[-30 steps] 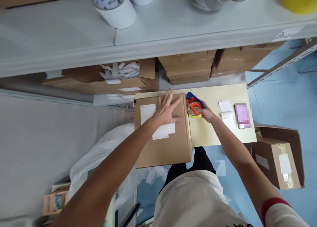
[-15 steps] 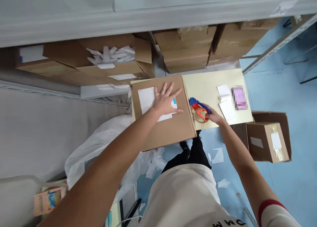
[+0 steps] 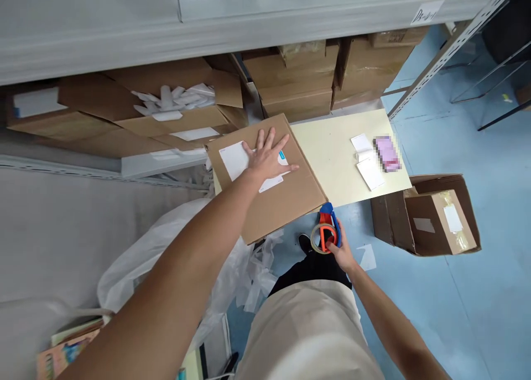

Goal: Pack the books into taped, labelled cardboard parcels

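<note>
A closed brown cardboard box with a white label lies on a small pale yellow table, overhanging its near edge. My left hand rests flat on the box's label, fingers spread. My right hand grips a red and blue tape dispenser with a roll of clear tape, held off the table just below the box's near right corner, above the blue floor.
White paper slips and a pink item lie on the table's right side. An open carton holding a smaller box stands on the floor at right. Stacked cartons fill the shelf behind. White plastic sheeting lies at left.
My right hand has carried the tape dispenser off the table, down towards me past the box's near corner. The box has turned slightly under my left hand, which stays flat on it.
</note>
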### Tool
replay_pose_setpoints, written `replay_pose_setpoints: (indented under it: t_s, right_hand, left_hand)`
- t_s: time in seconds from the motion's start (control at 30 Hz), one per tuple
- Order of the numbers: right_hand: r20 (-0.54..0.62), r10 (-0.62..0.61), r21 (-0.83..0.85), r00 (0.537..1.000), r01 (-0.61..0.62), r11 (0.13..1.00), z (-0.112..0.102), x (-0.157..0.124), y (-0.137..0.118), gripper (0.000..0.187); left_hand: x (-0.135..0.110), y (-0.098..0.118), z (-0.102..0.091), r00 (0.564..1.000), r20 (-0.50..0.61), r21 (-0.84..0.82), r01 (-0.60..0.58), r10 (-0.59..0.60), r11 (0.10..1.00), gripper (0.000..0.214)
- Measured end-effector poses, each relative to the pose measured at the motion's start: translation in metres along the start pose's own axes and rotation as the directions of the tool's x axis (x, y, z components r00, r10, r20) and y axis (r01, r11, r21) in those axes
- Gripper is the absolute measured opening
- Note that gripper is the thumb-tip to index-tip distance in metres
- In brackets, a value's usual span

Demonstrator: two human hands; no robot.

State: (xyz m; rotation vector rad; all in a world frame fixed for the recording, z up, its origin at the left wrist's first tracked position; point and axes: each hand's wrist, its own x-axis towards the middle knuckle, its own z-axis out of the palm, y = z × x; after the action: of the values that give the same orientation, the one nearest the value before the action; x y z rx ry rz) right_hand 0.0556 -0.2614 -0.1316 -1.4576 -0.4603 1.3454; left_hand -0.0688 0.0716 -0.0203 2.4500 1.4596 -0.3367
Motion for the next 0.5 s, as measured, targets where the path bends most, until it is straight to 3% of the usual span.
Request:
replay_pose_setpoints:
  t_s: [0.1,0.2,0.27,0.37,0.5]
  right_hand:
    - [-0.009,0.007,0.179,1.000,-0.005,0.984,0.008,0.038,-0.021,0.084]
    - [-0.010,0.020,0.234,1.000,-0.017,0.972,0.001,0.102,-0.062,0.066]
    - [-0.014,0.038,0.186,0.999,-0.034,0.982,-0.004,0.153,-0.097,0.054]
    - [0.073,0.078,0.063,0.994,-0.083,0.995,-0.003,0.224,-0.147,0.046]
    - [0.229,0.060,-0.102,0.972,-0.037,0.994,0.004,0.275,-0.178,0.041]
  left_hand:
    - [0.003,-0.005,-0.006,0.987,-0.041,-0.062,0.151,-0.154,0.987,0.106]
    - [-0.004,-0.018,-0.014,0.957,-0.063,-0.117,0.276,-0.284,0.954,0.101]
    - [-0.014,-0.027,-0.016,0.940,-0.078,-0.111,0.323,-0.333,0.940,0.101]
    - [-0.033,-0.029,-0.010,0.923,-0.108,-0.056,0.364,-0.368,0.930,0.107]
    - [-0.042,-0.012,0.006,0.948,-0.090,-0.036,0.303,-0.305,0.952,0.113]
